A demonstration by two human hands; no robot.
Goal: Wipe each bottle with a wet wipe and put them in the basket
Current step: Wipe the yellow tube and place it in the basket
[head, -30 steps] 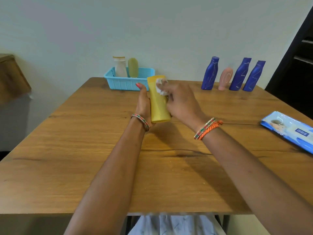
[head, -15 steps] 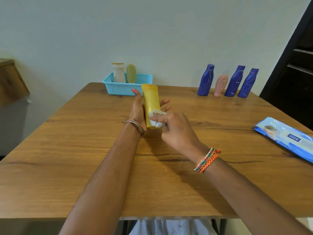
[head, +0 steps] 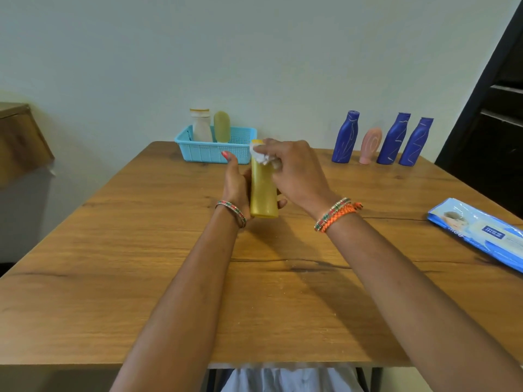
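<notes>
The step in hand is the wiping of a yellow bottle [head: 263,188], held above the wooden table [head: 141,278] just in front of the blue basket [head: 209,152]. The left hand [head: 236,185] cradles the bottle's lower body from behind, fingers curled round it and thumb pointing up. The right hand [head: 294,171] pinches a crumpled white wet wipe [head: 261,157] against the bottle's upper end, fingers bent over the wad.

Inside the basket stand a white bottle [head: 201,125] and a green bottle [head: 222,126], so these two appear done. To the right of the basket, well apart from it along the table's far edge, wait three dark blue bottles [head: 346,137] and a small pink bottle [head: 370,144], all apparently untouched. A blue pack of wipes [head: 481,236] lies far to the right of the basket, at the table's near right side.

With the wipe at the top of the bottle, this pass looks close to complete. The next move probably calls for a short forward reach with the left hand, setting the yellow bottle upright beside the green one without toppling either.
</notes>
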